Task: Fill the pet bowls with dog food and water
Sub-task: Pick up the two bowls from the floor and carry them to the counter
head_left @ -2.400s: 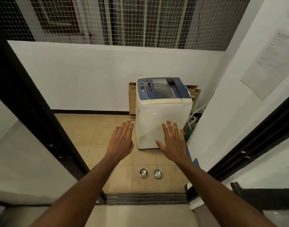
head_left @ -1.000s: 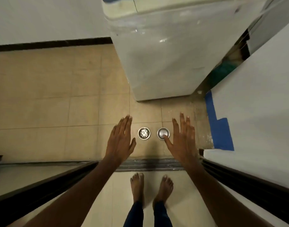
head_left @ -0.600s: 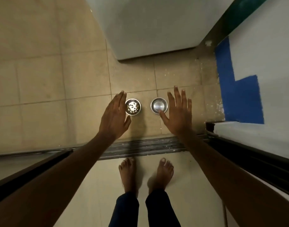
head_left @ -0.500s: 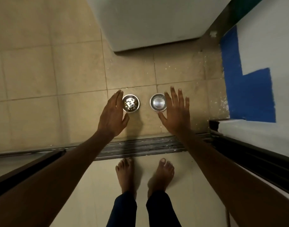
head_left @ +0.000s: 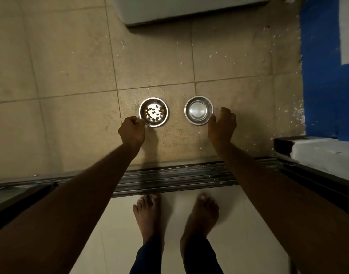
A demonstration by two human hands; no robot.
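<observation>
Both hands have dropped from flat and spread to the bowl rims. At frame centre, the left hand (head_left: pixel 131 129) pinches the kibble bowl (head_left: pixel 153 112); the right hand (head_left: pixel 222 124), fingers curled, touches the empty bowl (head_left: pixel 199 110). Beyond, a white appliance (head_left: pixel 181 8).

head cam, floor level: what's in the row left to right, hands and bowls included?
left hand → bowl with kibble → empty bowl → right hand → blue painted wall patch. The left hand grips the kibble bowl's rim; the right hand's fingers curl at the empty bowl's edge.
</observation>
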